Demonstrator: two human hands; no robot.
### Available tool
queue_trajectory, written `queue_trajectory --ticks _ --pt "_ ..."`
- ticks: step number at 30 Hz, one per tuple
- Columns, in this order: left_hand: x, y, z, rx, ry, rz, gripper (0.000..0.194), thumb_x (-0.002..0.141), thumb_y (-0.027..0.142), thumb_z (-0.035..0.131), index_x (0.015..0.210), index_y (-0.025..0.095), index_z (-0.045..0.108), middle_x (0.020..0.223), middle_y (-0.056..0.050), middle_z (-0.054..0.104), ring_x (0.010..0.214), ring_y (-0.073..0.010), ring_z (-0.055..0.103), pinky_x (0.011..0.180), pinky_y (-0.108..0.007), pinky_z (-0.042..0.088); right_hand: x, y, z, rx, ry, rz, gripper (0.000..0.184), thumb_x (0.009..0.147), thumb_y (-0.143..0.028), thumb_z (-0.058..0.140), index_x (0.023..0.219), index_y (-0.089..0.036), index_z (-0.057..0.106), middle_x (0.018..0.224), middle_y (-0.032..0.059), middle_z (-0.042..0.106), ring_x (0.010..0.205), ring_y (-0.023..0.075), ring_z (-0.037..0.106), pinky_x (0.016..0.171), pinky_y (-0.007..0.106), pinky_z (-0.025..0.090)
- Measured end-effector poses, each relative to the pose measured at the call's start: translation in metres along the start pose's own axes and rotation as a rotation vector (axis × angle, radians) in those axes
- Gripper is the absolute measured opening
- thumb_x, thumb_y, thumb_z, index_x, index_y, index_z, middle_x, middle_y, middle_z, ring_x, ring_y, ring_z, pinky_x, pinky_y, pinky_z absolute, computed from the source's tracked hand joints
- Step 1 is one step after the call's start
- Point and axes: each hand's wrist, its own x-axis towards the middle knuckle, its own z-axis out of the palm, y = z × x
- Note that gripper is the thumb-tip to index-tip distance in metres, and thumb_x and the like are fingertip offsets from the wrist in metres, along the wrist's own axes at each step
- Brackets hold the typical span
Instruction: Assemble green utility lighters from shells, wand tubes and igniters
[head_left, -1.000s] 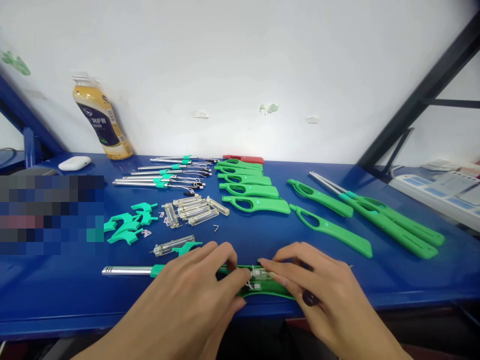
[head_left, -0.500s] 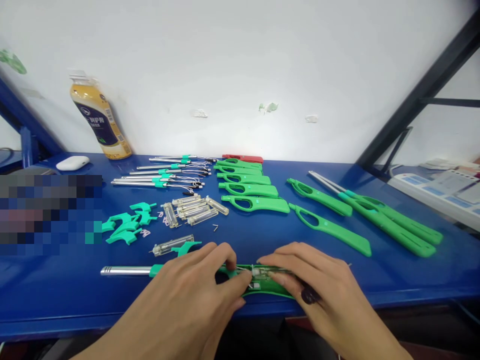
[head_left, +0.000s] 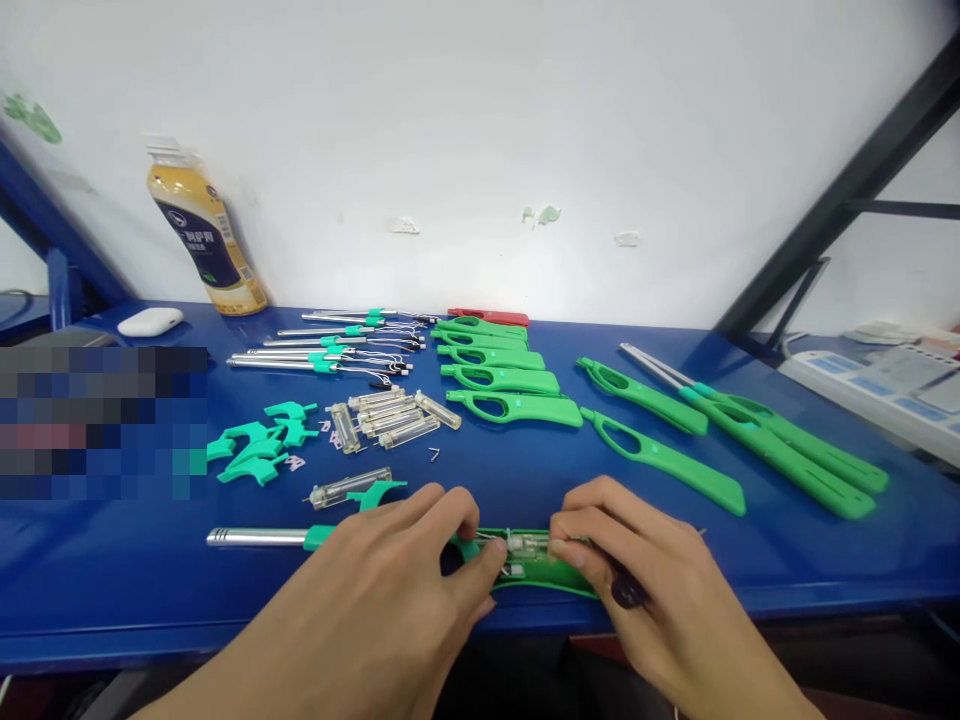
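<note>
In front of me at the table edge lies an opened green lighter housing [head_left: 551,575], with a silver lighter tube [head_left: 259,537] projecting on the left. My left hand [head_left: 420,570] grips the housing, thumb and forefinger closed near the white wire and valve end. Within the shell sits a clear gas tank [head_left: 529,544]. My right hand [head_left: 649,560] has thumb and fingertips pinched on the tank's right part. Tucked in that palm is a dark-handled tool [head_left: 628,590], apparently a screwdriver, its thin tip showing behind the hand. A teal trigger [head_left: 377,494] and another clear tank [head_left: 351,487] lie just beyond my left hand.
Farther back lie several teal triggers [head_left: 255,455], clear tanks [head_left: 397,415], wired silver tubes [head_left: 300,362] and green half-shells [head_left: 517,408]. Two green lighters with tubes [head_left: 780,450] rest at right. A bottle [head_left: 202,240] and white case [head_left: 150,322] stand at back left.
My right fingertips have drawn back to the right along the clear tank and curled more, uncovering its left part. My left hand keeps its grip on the housing.
</note>
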Motion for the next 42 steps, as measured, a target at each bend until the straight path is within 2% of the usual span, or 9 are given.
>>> queue_trajectory --ticks 5,9,21,28,31,34,36,38,42 --pt "0.003 0.003 -0.004 0.028 -0.022 0.010 0.022 0.100 0.013 0.051 0.108 0.022 0.070 0.101 -0.004 0.066 0.082 -0.0212 0.068 0.066 -0.032 0.055 0.002 -0.004 0.000 -0.009 0.044 -0.017 0.018 0.110 -0.019 0.047 0.106 -0.027 0.062 0.102 0.0003 0.066 0.083 0.0139 0.065 0.072 0.028 0.047" --pt "0.004 0.003 -0.003 0.026 -0.017 0.005 0.021 0.099 0.014 0.053 0.110 0.023 0.070 0.104 -0.005 0.066 0.084 -0.0207 0.068 0.066 -0.030 0.053 0.005 -0.005 0.001 -0.048 0.124 0.004 0.014 0.109 -0.023 0.052 0.113 -0.029 0.063 0.099 -0.0005 0.068 0.084 0.0135 0.069 0.072 0.025 0.050" --pt "0.004 0.001 -0.007 0.023 0.008 0.020 0.020 0.100 0.015 0.053 0.109 0.023 0.069 0.101 -0.004 0.066 0.083 -0.0208 0.068 0.067 -0.031 0.053 0.009 -0.005 -0.002 0.019 0.080 -0.020 0.024 0.107 -0.015 0.052 0.109 -0.028 0.071 0.095 0.0005 0.068 0.077 0.0125 0.069 0.068 0.024 0.051" --pt "0.001 0.000 0.002 0.034 0.054 0.040 0.022 0.100 0.015 0.054 0.112 0.024 0.070 0.102 -0.004 0.067 0.085 -0.0216 0.068 0.068 -0.032 0.052 0.010 -0.007 0.000 -0.037 0.078 -0.019 0.018 0.110 -0.021 0.054 0.112 -0.030 0.069 0.100 -0.0003 0.069 0.078 0.0109 0.070 0.070 0.024 0.052" --pt "0.002 0.000 0.004 0.036 0.073 0.035 0.018 0.101 0.017 0.056 0.110 0.024 0.070 0.102 -0.004 0.067 0.086 -0.0216 0.069 0.070 -0.032 0.054 0.007 -0.005 -0.003 -0.061 0.149 -0.052 0.022 0.109 -0.018 0.053 0.115 -0.031 0.069 0.106 -0.0003 0.071 0.086 0.0117 0.074 0.074 0.023 0.054" --pt "0.005 0.002 0.001 0.044 0.064 0.019 0.014 0.100 0.020 0.061 0.109 0.024 0.071 0.104 -0.004 0.068 0.089 -0.0220 0.070 0.076 -0.033 0.057 -0.002 0.005 -0.016 -0.179 0.306 -0.074 0.027 0.107 -0.017 0.052 0.121 -0.032 0.069 0.115 0.0021 0.071 0.101 0.0152 0.075 0.085 0.025 0.056" --pt "0.006 0.003 -0.002 0.058 0.054 0.009 0.014 0.101 0.021 0.062 0.111 0.024 0.071 0.105 -0.004 0.069 0.091 -0.0233 0.070 0.079 -0.036 0.060 -0.009 0.017 -0.031 -0.348 0.402 -0.023 0.024 0.108 -0.023 0.053 0.121 -0.032 0.071 0.118 0.0032 0.072 0.103 0.0176 0.074 0.088 0.028 0.056" --pt "0.007 0.005 -0.004 0.075 0.069 0.014 0.015 0.102 0.022 0.061 0.113 0.024 0.072 0.105 -0.005 0.070 0.090 -0.0245 0.071 0.078 -0.039 0.061 -0.016 0.033 -0.045 -0.526 0.463 0.041 0.023 0.109 -0.037 0.053 0.120 -0.032 0.074 0.118 0.0030 0.074 0.101 0.0211 0.075 0.081 0.031 0.056" --pt "0.006 0.005 -0.006 0.090 0.067 0.021 0.016 0.102 0.022 0.060 0.113 0.024 0.072 0.106 -0.005 0.071 0.090 -0.0262 0.072 0.079 -0.044 0.063 -0.028 0.065 -0.059 -0.682 0.431 0.249 0.054 0.104 -0.073 0.044 0.115 -0.034 0.079 0.123 0.0021 0.078 0.096 0.0284 0.077 0.061 0.036 0.052"
